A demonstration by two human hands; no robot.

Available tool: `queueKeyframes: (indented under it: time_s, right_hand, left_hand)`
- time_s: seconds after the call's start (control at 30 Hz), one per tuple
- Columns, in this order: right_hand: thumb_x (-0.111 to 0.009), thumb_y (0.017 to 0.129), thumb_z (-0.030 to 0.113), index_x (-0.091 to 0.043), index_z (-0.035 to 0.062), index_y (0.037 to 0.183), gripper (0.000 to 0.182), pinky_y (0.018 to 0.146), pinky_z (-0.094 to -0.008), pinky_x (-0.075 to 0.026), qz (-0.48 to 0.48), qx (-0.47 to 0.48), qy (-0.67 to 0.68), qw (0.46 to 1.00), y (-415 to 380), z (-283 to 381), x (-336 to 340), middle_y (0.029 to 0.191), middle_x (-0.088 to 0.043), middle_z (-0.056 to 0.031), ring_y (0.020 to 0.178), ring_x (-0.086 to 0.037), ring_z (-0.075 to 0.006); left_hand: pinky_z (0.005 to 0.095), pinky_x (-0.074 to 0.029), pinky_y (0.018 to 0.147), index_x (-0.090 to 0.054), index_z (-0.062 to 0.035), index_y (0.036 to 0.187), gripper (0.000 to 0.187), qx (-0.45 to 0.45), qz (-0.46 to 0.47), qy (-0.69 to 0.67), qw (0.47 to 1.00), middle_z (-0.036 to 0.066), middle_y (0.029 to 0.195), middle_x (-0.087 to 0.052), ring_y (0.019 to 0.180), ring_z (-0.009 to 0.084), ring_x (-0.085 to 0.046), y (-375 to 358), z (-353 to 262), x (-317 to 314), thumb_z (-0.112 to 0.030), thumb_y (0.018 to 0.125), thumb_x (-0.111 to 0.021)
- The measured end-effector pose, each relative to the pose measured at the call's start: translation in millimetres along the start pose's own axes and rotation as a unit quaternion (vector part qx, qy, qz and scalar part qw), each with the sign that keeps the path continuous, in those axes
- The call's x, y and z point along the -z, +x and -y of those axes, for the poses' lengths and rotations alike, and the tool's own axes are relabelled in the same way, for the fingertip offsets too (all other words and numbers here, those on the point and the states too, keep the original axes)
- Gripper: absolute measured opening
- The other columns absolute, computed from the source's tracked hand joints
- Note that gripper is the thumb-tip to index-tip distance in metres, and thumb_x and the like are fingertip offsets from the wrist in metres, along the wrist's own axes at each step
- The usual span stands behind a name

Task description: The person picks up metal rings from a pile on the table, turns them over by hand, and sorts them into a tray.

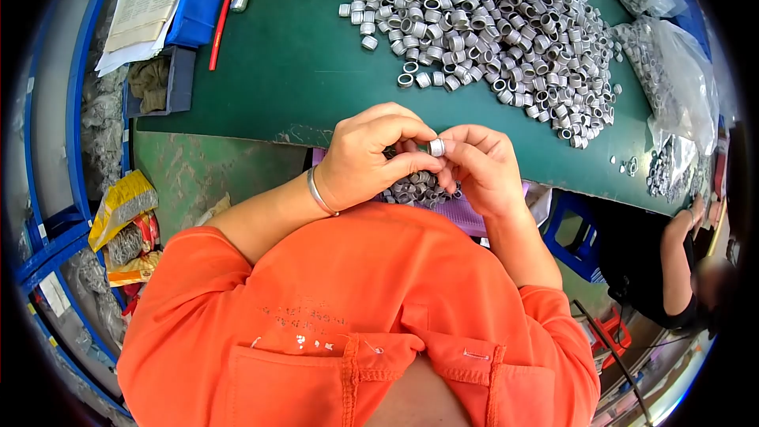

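Observation:
Between the fingertips of both hands is a small grey metal ring [436, 147], held up in front of my chest. My left hand [370, 152], with a bangle at its wrist, is closed in a pinch on the ring's left side. My right hand [481, 164] pinches the same ring from the right, its lower fingers curled. Below the hands, more metal rings [419, 190] lie in a purple container [466, 217], partly hidden by my hands and orange clothing. A large pile of similar rings [490, 24] covers the table beyond.
The green table [261, 103] stretches in front of me. At its left are a blue tray [204, 0] with papers, a red pencil [224, 24] and a grey bin [180, 83]. Plastic bags of parts [672, 87] stand right. Another person's arm [678, 261] is at far right.

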State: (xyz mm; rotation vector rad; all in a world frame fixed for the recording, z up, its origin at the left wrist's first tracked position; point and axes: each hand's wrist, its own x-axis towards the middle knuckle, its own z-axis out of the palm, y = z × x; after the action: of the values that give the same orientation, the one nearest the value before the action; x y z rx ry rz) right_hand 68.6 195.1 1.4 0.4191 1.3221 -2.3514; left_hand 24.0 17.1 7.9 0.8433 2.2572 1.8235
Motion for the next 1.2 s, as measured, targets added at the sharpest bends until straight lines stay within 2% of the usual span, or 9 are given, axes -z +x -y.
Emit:
queueKeyframes:
  time_s: [0.13,0.17,0.2,0.33,0.47,0.63,0.73,0.83,1.2]
  right_hand:
    - [-0.055,0.086,0.006,-0.063,-0.0012,0.087,0.01,0.049,-0.0221,-0.045,-0.027,0.035,-0.091,0.995,7,1,-3,0.074,-0.064,-0.0087,0.057,-0.059,-0.0134]
    - [-0.055,0.083,0.003,-0.063,0.0001,0.089,0.01,0.055,-0.0258,-0.047,-0.059,0.254,-0.297,0.919,17,-2,-5,0.08,-0.063,-0.0103,0.065,-0.06,-0.0183]
    - [-0.055,0.08,0.0,-0.063,0.0014,0.091,0.013,0.062,-0.0296,-0.049,-0.087,0.448,-0.474,0.753,26,-2,-6,0.086,-0.063,-0.012,0.073,-0.061,-0.0233]
    - [-0.062,0.067,0.008,-0.062,0.0049,0.095,0.028,0.081,-0.036,-0.044,0.0,0.48,-0.654,0.584,47,10,-19,0.104,-0.058,-0.0065,0.099,-0.054,-0.0254]
    - [-0.06,0.067,0.005,-0.063,0.0059,0.096,0.029,0.082,-0.0363,-0.043,0.006,0.449,-0.672,0.59,43,7,-5,0.103,-0.058,-0.0044,0.1,-0.054,-0.0244]
    - [-0.062,0.069,-0.002,-0.063,0.0038,0.097,0.029,0.083,-0.0379,-0.044,0.036,0.458,-0.617,0.639,26,16,19,0.104,-0.059,-0.0085,0.097,-0.055,-0.0281]
    - [-0.061,0.073,-0.007,-0.062,0.0001,0.096,0.024,0.081,-0.0344,-0.045,-0.064,0.48,-0.519,0.704,11,19,32,0.101,-0.06,-0.0132,0.092,-0.057,-0.0285]
    - [-0.061,0.074,-0.008,-0.063,0.0006,0.089,0.017,0.071,-0.0314,-0.046,-0.172,0.453,-0.493,0.722,0,16,40,0.087,-0.059,-0.0123,0.08,-0.057,-0.0259]
    - [-0.067,0.069,0.0,-0.063,0.0036,0.095,0.026,0.067,-0.0352,-0.044,-0.13,0.415,-0.609,0.663,16,4,17,0.085,-0.054,-0.01,0.077,-0.052,-0.028]
  left_hand:
    - [0.0224,-0.049,0.054,-0.064,-0.0011,0.084,0.021,-0.01,-0.009,0.016,1.0,0.006,0.08,-0.061,0.062,0.011,-0.059,-1,-3,3,-0.003,0.067,-0.076]
    - [0.0223,-0.048,0.053,-0.064,-0.001,0.084,0.02,-0.015,-0.021,0.014,1.0,0.006,0.079,-0.061,0.063,0.0112,-0.059,-1,-4,3,-0.003,0.068,-0.076]
    - [0.0223,-0.048,0.053,-0.064,-0.001,0.084,0.02,-0.015,-0.02,0.015,1.0,0.006,0.079,-0.061,0.063,0.0112,-0.059,-1,-5,4,-0.003,0.068,-0.076]
    - [0.0228,-0.051,0.059,-0.063,-0.0003,0.089,0.02,-0.046,-0.049,-0.015,0.998,0.008,0.084,-0.06,0.068,0.0126,-0.061,0,-7,5,0.002,0.071,-0.072]
    - [0.0238,-0.052,0.07,-0.059,0.0023,0.099,0.022,0.06,-0.081,-0.197,0.975,0.008,0.092,-0.061,0.079,0.0123,-0.062,-5,-3,6,0.005,0.078,-0.065]
    - [0.0253,-0.052,0.071,-0.055,0.0042,0.101,0.019,0.236,0.08,-0.253,0.935,0.01,0.095,-0.061,0.081,0.0138,-0.062,-15,2,29,0.007,0.083,-0.053]
    - [0.0212,-0.049,0.061,-0.059,0.001,0.09,0.016,0.111,0.212,-0.012,0.971,0.008,0.089,-0.061,0.073,0.0097,-0.06,-11,3,40,0.008,0.076,-0.057]
    - [0.0199,-0.046,0.054,-0.061,-0.0004,0.085,0.014,0.079,0.174,0.082,0.978,0.006,0.087,-0.059,0.065,0.0075,-0.057,-11,2,37,0.007,0.074,-0.058]
    - [0.0221,-0.046,0.055,-0.059,-0.0022,0.094,0.02,-0.044,0.046,0.187,0.98,0.004,0.087,-0.055,0.063,0.0086,-0.055,22,20,-19,0.001,0.076,-0.066]
